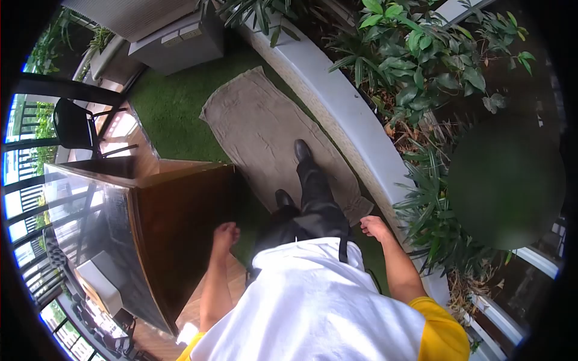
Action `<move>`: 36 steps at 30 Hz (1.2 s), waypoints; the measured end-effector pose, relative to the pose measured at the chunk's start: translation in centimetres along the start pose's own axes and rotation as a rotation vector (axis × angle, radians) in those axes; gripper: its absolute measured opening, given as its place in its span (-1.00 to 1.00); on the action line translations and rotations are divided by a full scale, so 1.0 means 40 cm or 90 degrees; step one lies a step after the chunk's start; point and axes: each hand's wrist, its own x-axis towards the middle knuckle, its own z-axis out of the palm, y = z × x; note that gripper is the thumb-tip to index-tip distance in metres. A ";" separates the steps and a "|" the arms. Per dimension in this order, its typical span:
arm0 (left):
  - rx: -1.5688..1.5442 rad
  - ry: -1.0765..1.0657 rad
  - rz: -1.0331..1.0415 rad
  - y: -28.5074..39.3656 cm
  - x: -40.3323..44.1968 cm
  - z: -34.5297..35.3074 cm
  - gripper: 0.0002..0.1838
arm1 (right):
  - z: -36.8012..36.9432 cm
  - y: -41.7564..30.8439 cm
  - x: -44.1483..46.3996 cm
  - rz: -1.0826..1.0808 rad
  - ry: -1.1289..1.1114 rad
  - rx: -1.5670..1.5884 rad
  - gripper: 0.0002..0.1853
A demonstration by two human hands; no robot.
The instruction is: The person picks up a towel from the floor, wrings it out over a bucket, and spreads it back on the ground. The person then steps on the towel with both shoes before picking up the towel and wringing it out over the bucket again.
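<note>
My left hand (226,236) hangs at my side in a loose fist, nearest the dark brown side of a wooden cabinet or counter (180,234). On the other side, my right hand (374,227) is also curled closed, close to the near corner of a beige cloth (253,129) in the view; I see no contact with it. Nothing shows in either hand. The cloth lies spread and slightly wrinkled on green artificial turf (171,114). One dark shoe (302,150) is on the cloth, and the other shoe (283,198) is by its left edge.
A pale curved ledge (361,120) borders leafy plants (415,66) on the right. At the far end stands a grey box-like unit (180,45). A black chair (75,126) is at left, beyond the cabinet's clear-covered top (96,216).
</note>
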 end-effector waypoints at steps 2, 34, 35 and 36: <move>0.016 -0.018 0.050 0.040 -0.017 -0.003 -0.79 | -0.005 0.056 -0.026 0.024 0.002 -0.017 -0.72; -0.018 0.116 -0.068 -0.846 1.042 0.276 -0.30 | 0.291 -0.018 1.229 -0.193 0.121 -0.474 -0.39; 0.014 0.118 -0.049 -0.835 1.085 0.291 -0.23 | 0.283 -0.040 1.278 -0.193 0.170 -0.477 -0.27; 0.015 0.110 -0.046 -0.808 1.106 0.313 -0.16 | 0.266 -0.049 1.348 -0.241 0.211 -0.502 -0.18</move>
